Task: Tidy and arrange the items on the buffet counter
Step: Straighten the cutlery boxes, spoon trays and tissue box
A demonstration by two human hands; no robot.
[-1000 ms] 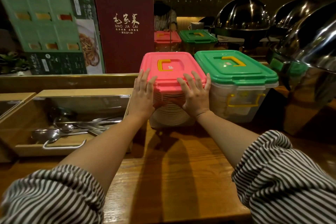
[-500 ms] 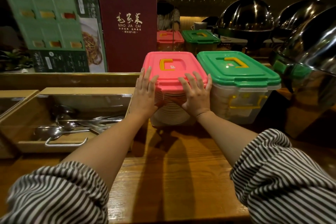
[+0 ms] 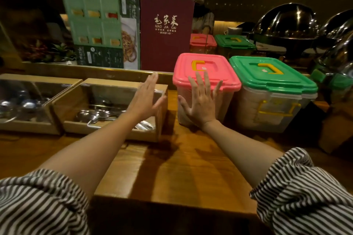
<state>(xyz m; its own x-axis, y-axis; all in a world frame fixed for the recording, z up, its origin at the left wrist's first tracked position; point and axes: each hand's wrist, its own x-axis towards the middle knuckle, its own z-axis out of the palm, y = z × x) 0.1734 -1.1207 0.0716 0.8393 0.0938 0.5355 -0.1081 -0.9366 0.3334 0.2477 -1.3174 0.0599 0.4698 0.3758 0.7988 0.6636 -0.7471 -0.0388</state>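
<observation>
Two striped sleeves (image 3: 305,192) frame the near edge of the wooden worktop (image 3: 172,173), bare forearms reaching out from them. The right hand (image 3: 200,103) is spread wide, fingers splayed, palm toward the front wall of the pink bin (image 3: 206,74); whether it touches the plastic I cannot tell. The left hand (image 3: 147,97) is open and flat, fingers together, held edge-on in the air just left of that bin and above the right end of a wooden tray (image 3: 118,129), gripping nothing. Spoons (image 3: 99,115) and other cutlery lie in that tray, and a second tray (image 3: 28,128) just to its left holds ladles. The pink bin stands upright on the worktop, its lid on with a yellow handle lying flat on top, and pale stacked things show dimly through its clear wall. Just beside it on the right stands the green bin (image 3: 271,76), lid on, a yellow latch on its front. Behind the trays a green menu board (image 3: 99,25) and a dark red menu (image 3: 166,30) stand upright. Farther back sit another pink-lidded box (image 3: 202,41) and green-lidded box (image 3: 234,42), a person behind them, and shiny domed chafing dishes (image 3: 286,23) off to the right.
</observation>
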